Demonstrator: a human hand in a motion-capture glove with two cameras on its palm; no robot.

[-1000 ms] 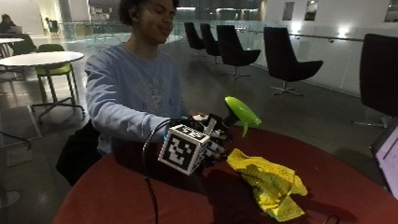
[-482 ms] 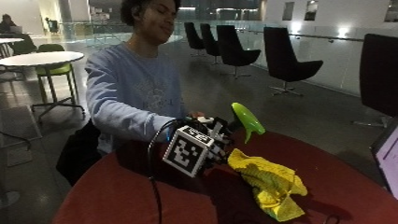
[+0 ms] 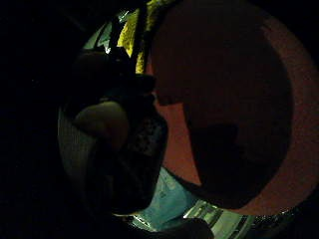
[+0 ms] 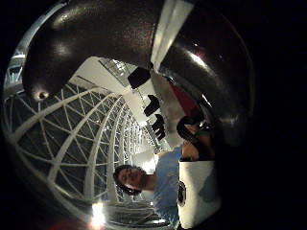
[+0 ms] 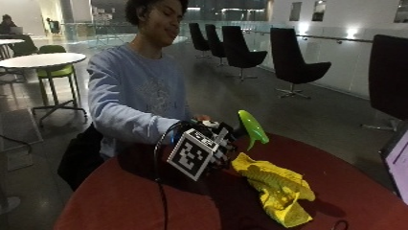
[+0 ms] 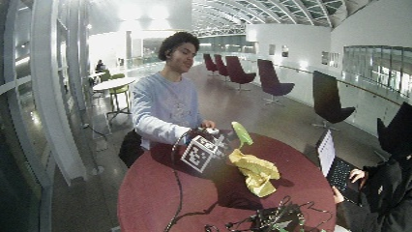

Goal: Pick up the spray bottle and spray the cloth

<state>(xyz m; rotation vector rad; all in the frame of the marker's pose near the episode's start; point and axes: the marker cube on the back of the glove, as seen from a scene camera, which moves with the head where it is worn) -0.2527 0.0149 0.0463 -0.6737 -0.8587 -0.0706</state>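
While the gloved right hand holds the spray bottle above the red table, the bottle's green head stands clear of the hand and points toward the yellow cloth, which lies crumpled on the table just beside and below it. The fingers appear curled round the bottle's body, though that body is mostly hidden behind the glove in the outside view, so exactly where the fingers sit on the trigger cannot be told. From the little finger side palm view a dark shape close to the palm is likely the bottle, with a strip of the cloth showing beyond it on the table. The lifting seems done; what remains is to aim and squeeze. The main risk, as I judge it, is the nozzle's direction: it looks tilted upward and a little past the cloth, so a squeeze from this pose could send mist over the cloth onto the table, or toward the laptop open near the table's far edge. A second risk is the bottle turning in the hand as the trigger is pulled, throwing off the aim.
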